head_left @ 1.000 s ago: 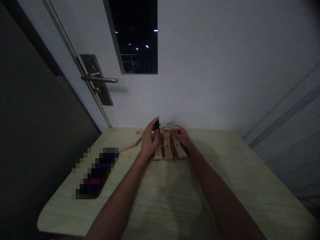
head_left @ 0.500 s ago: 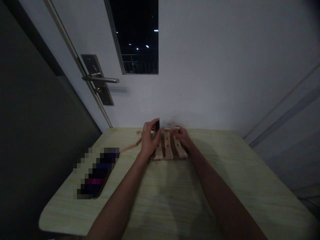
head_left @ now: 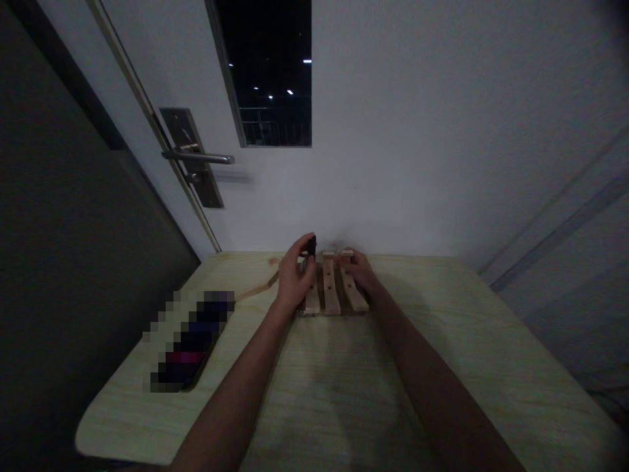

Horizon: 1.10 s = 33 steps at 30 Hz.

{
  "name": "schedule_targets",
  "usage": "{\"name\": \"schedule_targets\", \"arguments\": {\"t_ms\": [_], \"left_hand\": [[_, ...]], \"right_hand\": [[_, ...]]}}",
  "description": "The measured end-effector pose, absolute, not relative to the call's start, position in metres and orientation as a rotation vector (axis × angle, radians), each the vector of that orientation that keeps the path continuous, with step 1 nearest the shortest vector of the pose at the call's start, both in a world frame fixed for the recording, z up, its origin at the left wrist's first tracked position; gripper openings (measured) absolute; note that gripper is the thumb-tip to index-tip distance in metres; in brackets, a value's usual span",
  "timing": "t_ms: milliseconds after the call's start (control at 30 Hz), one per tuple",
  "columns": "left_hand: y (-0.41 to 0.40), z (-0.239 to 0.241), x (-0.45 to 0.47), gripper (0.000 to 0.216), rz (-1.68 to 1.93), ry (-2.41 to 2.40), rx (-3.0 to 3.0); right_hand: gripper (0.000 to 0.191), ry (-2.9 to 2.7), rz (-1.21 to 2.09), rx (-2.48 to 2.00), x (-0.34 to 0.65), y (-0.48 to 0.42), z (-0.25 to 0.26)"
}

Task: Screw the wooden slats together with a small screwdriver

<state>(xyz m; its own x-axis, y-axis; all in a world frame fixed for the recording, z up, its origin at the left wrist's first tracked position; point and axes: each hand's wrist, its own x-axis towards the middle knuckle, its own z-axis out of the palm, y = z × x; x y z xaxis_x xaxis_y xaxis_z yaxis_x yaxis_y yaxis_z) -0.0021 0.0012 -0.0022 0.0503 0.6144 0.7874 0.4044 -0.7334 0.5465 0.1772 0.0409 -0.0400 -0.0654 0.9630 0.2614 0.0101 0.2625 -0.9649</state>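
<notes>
Dim light, pale wood-grain bench (head_left: 442,367) set against a white wall. My left hand (head_left: 293,278) is curled around a small dark object (head_left: 311,246), pinched between thumb and fingertips; it stands up just above the far left corner of the wooden slat piece (head_left: 331,292). Too dark and too small to say what the object is.

The slat piece lies flat near the far edge of the bench, close to the wall: three light wooden slats side by side, running away from me, the right one angled a little outward. The heel of my left hand covers part of the left slat.

My right hand (head_left: 360,270) rests on the far end of the right slat, fingers bent down onto the wood, pressing rather than wrapped around it.

Left of the slat piece, a thin wooden strip (head_left: 255,288) lies on the bench, pointing toward my left hand. Further left, near the bench's edge, a dark flat item (head_left: 189,341), blurred out, detail unreadable.

Behind, a door with a metal lever handle (head_left: 199,157) and a dark window pane (head_left: 268,72).
</notes>
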Motion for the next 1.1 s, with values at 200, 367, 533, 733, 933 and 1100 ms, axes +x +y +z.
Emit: {"name": "schedule_targets", "arguments": {"t_ms": [200, 367, 533, 733, 933, 1100], "left_hand": [[0.0055, -0.0043, -0.0021, 0.042, 1.84, 1.169, 2.137], [0.004, -0.0032, -0.0022, 0.044, 1.814, 1.179, 2.143], [0.001, -0.0024, -0.001, 0.054, 1.79, 1.166, 2.122], [0.0013, -0.0062, -0.0003, 0.054, 1.77, 1.082, 2.03], [-0.0002, -0.003, -0.0011, 0.04, 1.748, 1.051, 2.093], [0.0037, -0.0026, -0.0015, 0.043, 1.848, 1.176, 2.137]], "right_hand": [[0.033, -1.382, 1.045, -1.003, 0.1773, 0.041, -0.0414], [0.033, -1.389, 1.036, -0.996, 0.1779, 0.0417, -0.0422], [0.034, -1.392, 1.03, -0.989, 0.1774, 0.0417, -0.0417], [0.033, -1.401, 1.026, -0.992, 0.178, 0.0429, -0.0426], [0.033, -1.395, 1.04, -0.983, 0.1773, 0.0424, -0.0427], [0.032, -1.389, 1.046, -0.974, 0.1779, 0.0437, -0.0441]]}}
